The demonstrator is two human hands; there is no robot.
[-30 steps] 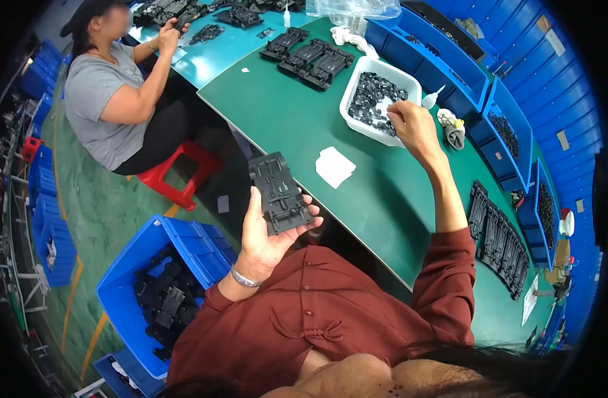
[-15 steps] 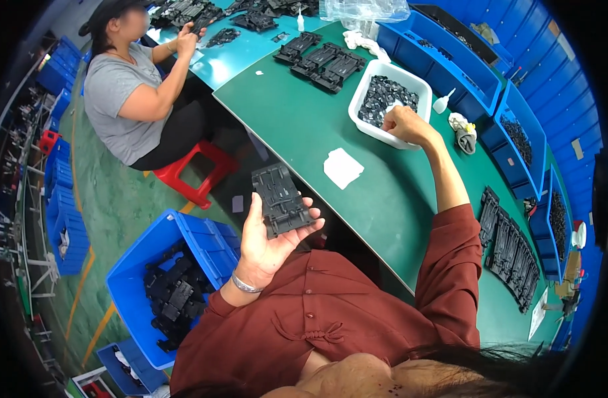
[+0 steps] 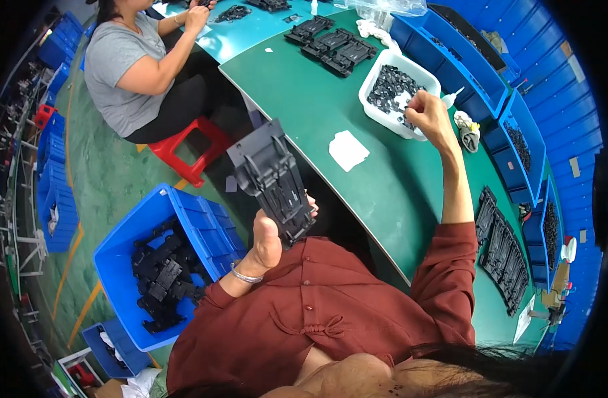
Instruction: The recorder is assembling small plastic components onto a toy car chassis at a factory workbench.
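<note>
My left hand (image 3: 267,244) grips a black moulded plastic part (image 3: 285,189) from below, tilted up in front of my body so that its ribs and frame-like cut-outs show. Over the near right side of a white tub (image 3: 381,114), my right hand (image 3: 431,118) has its fingers pinched together. Whatever lies between those fingertips is hidden. Small dark pieces (image 3: 390,85) fill much of the tub, and a patch of its white bottom shows among them.
A blue crate (image 3: 138,331) of similar black parts stands at my left. On the green table (image 3: 264,79) lie white paper (image 3: 348,150), assembled black parts (image 3: 340,50), a row of parts (image 3: 503,255) and a cloth (image 3: 468,132). Blue bins (image 3: 516,149) line the right. A co-worker (image 3: 135,66) sits far left.
The black part in my left hand has swung upright and turned, its upper end now raised. My right hand has risen from among the pieces toward the tub's right rim.
</note>
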